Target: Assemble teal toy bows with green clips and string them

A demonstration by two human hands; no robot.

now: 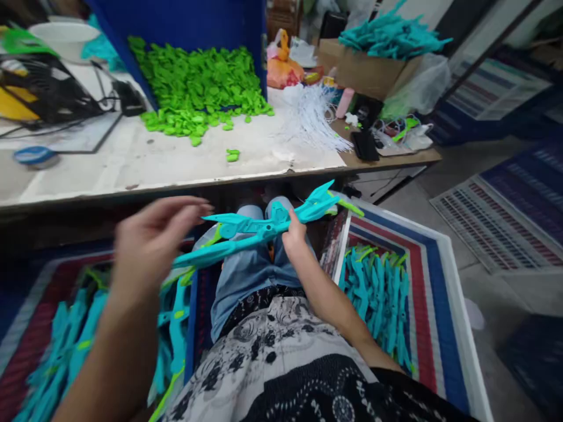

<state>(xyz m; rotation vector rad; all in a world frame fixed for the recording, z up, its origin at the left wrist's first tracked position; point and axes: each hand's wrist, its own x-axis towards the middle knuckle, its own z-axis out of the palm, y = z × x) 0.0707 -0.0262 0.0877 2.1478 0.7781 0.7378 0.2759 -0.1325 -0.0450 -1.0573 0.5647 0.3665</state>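
- The right grip [294, 231] is closed around the middle of a long teal piece [246, 227], holding it over the person's lap, just off the front edge of the counter [176, 164].
- The left grip [153, 234] is blurred, fingers curled just beside the piece's left tip; I cannot tell whether they pinch anything.
- The held piece shows a bright green strip [352, 205] at its right end, so it looks at least partly put together.
- Beyond the counter's front edge, the right crate [440, 281] and the left crate [33, 287] both hold rows of teal pieces with green on them; these look largely done.
- Plenty appears left: a heap of green parts [202, 82] spills from a blue bin [197, 23] toward the counter's middle, with a couple of loose green parts [232, 155] nearer the front edge.
- Toward the back right corner, a carton [360, 67] is piled with more teal pieces [391, 36], no green visible on them.
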